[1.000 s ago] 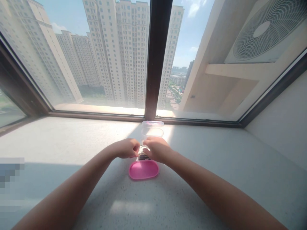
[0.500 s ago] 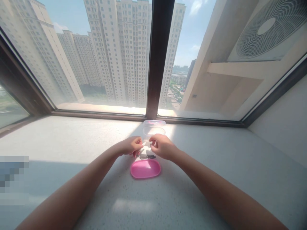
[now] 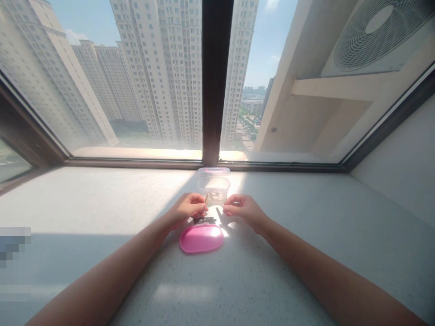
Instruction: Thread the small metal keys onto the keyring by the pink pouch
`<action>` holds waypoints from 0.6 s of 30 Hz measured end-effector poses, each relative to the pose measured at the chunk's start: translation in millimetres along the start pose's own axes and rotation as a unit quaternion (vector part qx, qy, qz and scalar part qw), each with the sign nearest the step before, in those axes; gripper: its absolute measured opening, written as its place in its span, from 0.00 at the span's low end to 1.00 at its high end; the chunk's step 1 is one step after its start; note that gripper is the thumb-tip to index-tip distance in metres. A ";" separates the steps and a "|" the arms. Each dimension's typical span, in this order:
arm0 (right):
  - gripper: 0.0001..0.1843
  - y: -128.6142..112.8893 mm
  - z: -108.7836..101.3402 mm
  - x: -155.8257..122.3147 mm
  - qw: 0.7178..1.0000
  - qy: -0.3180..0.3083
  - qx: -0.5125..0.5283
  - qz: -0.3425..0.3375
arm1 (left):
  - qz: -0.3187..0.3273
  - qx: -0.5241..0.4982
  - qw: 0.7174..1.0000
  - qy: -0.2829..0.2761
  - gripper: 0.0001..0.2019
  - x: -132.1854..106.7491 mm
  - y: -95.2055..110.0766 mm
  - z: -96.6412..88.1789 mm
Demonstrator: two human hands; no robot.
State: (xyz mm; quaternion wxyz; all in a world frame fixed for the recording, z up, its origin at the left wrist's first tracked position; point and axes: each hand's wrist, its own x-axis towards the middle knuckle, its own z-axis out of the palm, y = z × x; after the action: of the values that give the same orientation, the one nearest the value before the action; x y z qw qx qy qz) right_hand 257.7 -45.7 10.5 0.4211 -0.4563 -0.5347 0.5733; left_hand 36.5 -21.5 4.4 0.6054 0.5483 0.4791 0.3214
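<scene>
My left hand (image 3: 190,206) is closed in a pinch on a small slim stick-like piece (image 3: 206,198), too small to name. My right hand (image 3: 243,209) hovers at the right, thumb and fingertips brought together beside the clear plastic container (image 3: 214,184); whatever they hold, if anything, is too small to make out. Some small pieces show inside the container, blurred by glare. Several dark slim pieces (image 3: 204,220) lie just below my left hand, partly hidden by its fingers. Nearer to me is a pink oval lid (image 3: 201,238), flat on the sill.
A pale speckled sill (image 3: 288,253) spreads under my arms. Behind the container rises a dark window frame (image 3: 215,90), with glass on both sides. To the right stands a white wall (image 3: 401,145). Sunlight falls in a bright patch around the container.
My right hand has moved right, away from my left hand, and its fingers have straightened. The piece in my left hand now points more upright. The view has shifted slightly.
</scene>
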 end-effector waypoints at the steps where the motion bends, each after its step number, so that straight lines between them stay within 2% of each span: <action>1: 0.16 1.2 2.0 -0.2 1.000 0.008 0.018 0.014 | -0.002 0.006 1.000 0.002 0.14 -0.2 0.4 0.7; 5: 0.16 7.7 9.7 -0.5 0.996 0.041 0.070 0.025 | -0.014 0.013 1.000 0.010 0.14 -0.4 1.4 2.6; 8: 0.18 11.9 12.6 0.2 0.994 0.027 0.099 0.031 | -0.021 -0.009 1.000 0.007 0.16 -1.1 2.4 4.4; 12: 0.18 15.4 12.3 2.2 0.994 -0.005 0.097 0.047 | -0.025 -0.028 0.999 -0.030 0.14 -2.3 4.7 8.3; 14: 0.15 16.0 11.6 3.1 0.993 0.005 0.100 0.056 | -0.028 -0.030 0.998 -0.038 0.12 -2.0 5.2 9.2; 18: 0.16 15.9 11.2 4.1 0.989 0.006 0.139 0.059 | -0.032 -0.038 0.997 -0.051 0.10 0.7 3.0 7.5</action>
State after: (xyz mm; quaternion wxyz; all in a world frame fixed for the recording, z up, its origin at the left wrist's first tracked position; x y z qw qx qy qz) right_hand 245.9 -45.5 -5.6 0.4492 -0.4275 -0.4198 0.6627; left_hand 44.2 -23.0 6.6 0.6595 0.5247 0.4522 0.2920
